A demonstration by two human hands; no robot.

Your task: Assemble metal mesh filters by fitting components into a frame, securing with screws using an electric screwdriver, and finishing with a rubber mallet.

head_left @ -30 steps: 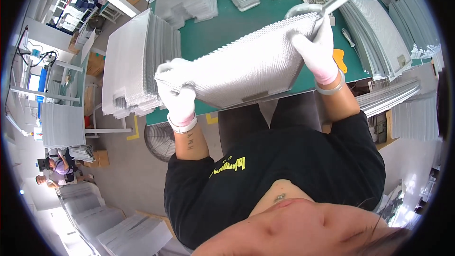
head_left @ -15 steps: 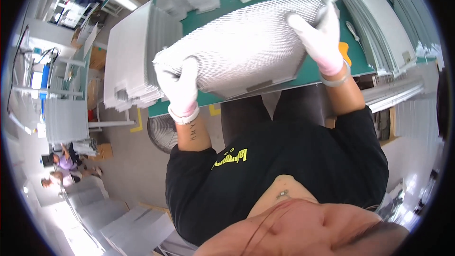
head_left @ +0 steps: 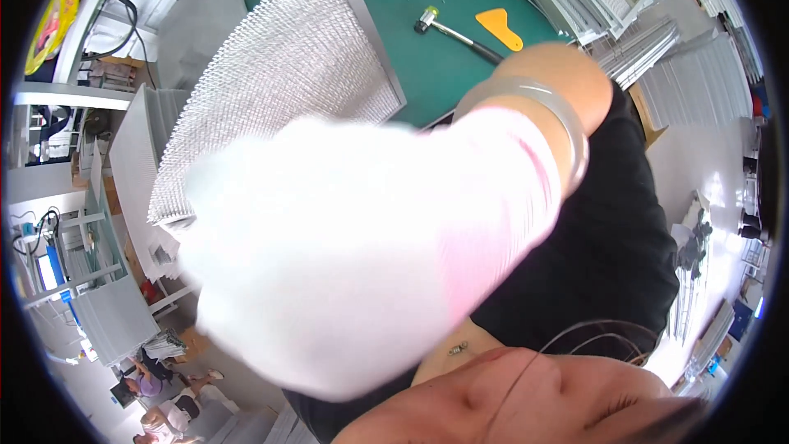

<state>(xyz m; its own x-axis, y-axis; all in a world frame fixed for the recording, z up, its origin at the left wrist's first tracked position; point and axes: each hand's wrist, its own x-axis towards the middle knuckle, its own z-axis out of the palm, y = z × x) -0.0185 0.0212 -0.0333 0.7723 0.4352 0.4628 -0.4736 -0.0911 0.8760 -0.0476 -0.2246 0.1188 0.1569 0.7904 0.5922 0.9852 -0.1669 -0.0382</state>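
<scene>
Mesh panel [head_left: 271,74] slants over the green bench [head_left: 411,57], partly hidden by the blurred right hand [head_left: 320,255], raised leftward across the chest, its grip impossible to tell.

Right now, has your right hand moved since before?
Yes. The gloved right hand, once beside the orange scraper, is now well to the left of it and lower in the picture.

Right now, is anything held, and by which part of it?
Cannot be told: the right hand blocks part of the silvery mesh panel, hiding any grip; the left hand is out of sight.
</scene>
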